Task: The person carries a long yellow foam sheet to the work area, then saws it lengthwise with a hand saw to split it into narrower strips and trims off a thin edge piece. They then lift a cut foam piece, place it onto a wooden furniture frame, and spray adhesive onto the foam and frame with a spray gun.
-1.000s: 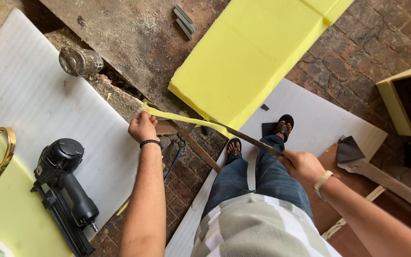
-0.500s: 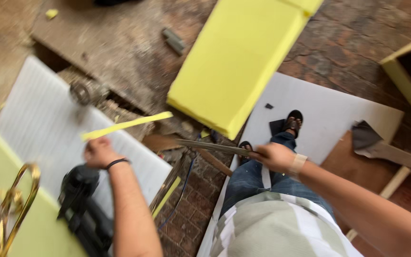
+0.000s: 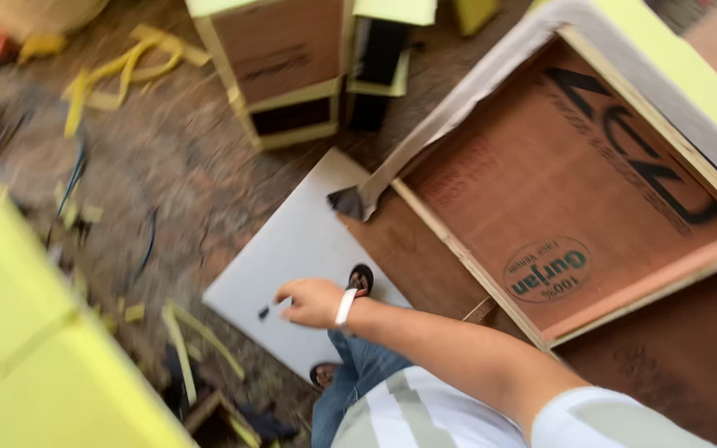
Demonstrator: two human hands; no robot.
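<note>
**Head view: right hand over the white board**

Head view, from the left: we see a big yellow foam block filling the lower left corner, blurred. Just beside it, thin yellow foam strips lie scattered on the dirt floor.

Next comes the white board, flat on the floor. Our right hand, with a white wristband, hangs over its lower part. The fingers curl inward, but the blur means we cannot tell whether they grip anything; a small dark speck shows just left of them. Our left hand is out of sight. Our sandals stand on the board.

We judge the board thin, stiff and fairly light, with a smooth face that would slip under flat palms. Its free left edge looks the best place to take hold, though our feet weigh it down.

To the right, a grey cloth flap hangs off an open wooden frame with a reddish panel.
</note>
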